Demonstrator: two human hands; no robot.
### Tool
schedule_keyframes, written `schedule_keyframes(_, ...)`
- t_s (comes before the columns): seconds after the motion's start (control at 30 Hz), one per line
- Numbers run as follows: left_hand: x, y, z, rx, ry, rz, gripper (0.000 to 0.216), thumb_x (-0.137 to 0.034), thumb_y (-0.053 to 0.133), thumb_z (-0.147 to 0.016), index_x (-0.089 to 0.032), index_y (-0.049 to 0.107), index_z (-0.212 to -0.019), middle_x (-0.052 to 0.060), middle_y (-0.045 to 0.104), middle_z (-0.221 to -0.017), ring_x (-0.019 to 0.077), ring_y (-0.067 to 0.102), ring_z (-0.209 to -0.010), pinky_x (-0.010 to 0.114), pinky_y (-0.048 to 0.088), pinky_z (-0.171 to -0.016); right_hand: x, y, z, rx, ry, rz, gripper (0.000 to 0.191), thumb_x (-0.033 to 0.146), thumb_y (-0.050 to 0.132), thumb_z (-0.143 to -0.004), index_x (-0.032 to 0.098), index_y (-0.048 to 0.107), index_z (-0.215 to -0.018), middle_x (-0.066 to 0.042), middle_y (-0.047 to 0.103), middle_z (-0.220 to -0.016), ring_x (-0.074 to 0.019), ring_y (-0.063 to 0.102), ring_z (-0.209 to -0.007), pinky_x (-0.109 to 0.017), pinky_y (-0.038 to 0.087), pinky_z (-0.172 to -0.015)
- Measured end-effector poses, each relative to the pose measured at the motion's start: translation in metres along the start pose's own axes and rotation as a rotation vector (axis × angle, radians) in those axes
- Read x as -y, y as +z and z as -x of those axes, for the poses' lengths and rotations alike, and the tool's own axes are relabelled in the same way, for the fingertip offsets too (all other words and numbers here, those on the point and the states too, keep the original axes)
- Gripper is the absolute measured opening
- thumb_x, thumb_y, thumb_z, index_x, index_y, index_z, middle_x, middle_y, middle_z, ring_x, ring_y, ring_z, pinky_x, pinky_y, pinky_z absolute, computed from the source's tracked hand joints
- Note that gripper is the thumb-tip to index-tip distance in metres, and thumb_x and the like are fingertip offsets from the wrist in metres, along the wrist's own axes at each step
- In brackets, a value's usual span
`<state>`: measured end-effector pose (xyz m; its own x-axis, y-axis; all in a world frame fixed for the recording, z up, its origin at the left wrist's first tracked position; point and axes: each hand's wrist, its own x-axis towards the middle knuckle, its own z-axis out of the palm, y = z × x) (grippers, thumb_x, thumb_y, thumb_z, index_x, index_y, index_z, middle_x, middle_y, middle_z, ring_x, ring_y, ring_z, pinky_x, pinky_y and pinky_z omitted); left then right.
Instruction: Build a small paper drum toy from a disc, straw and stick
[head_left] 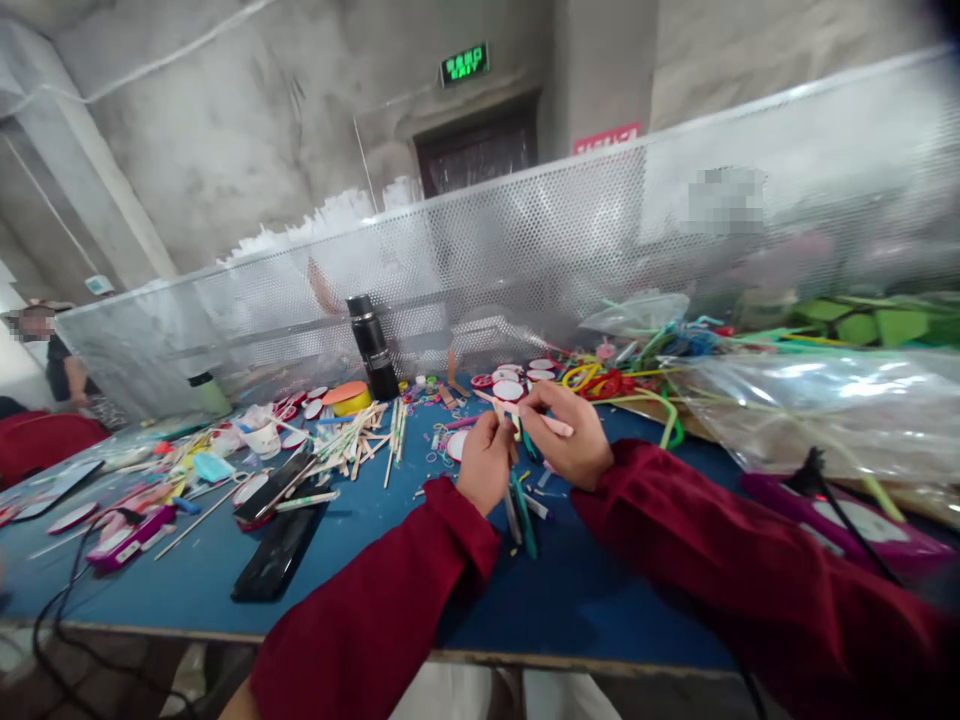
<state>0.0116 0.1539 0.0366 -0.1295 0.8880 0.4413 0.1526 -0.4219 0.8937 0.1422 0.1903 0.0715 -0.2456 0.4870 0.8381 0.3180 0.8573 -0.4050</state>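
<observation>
My right hand (574,432) is closed around a thin pale-pink pen-like thing (559,426), which points up and to the left. Close beside it, my left hand (486,462) pinches its fingertips together near the pink thing's middle. What lies between those fingertips is too small and blurred to make out. Below both hands, a slim tool with teal handles (529,525) lies on the blue table (555,600). White-and-red round discs (508,388) and small rubber-band-like loops (442,440) lie just beyond the hands.
Left of my hands are a pile of thin sticks (352,440), a black phone-like slab (274,560) and a yellow tape roll (349,398). A black flask (373,350) stands by the perforated screen (510,250). To the right lie clear plastic bags (840,410) and a purple box (855,525).
</observation>
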Motion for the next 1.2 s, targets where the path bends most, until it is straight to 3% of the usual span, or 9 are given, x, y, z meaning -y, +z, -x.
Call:
schedule_keyframes(0.43,0.0046,0.0034,-0.0016,-0.009,-0.042,0.075,0.044,-0.062,0.047,-0.089,-0.020,0.047,-0.079,-0.006,0.041,-0.056,0.0098,0.034,-0.048,0.025,0.027,-0.049,0.0005,0.0011,0.0021,0.015,-0.005,0.061,0.015,0.024,0.050,-0.086,0.023,0.051,-0.071,-0.001,0.059,-0.069,-0.0167,0.054,-0.069,-0.030,0.041,-0.066)
schedule_keyframes(1.2,0.0046,0.0076,0.0004,-0.015,-0.055,0.157,0.048,-0.067,0.051,-0.084,-0.019,0.050,-0.082,-0.005,0.042,-0.060,0.0102,0.035,-0.052,0.024,0.027,-0.049,0.0041,-0.0019,0.0028,0.037,-0.055,0.076,0.014,0.024,0.053,-0.084,0.024,0.053,-0.071,-0.002,0.058,-0.067,-0.0194,0.055,-0.072,-0.033,0.042,-0.069)
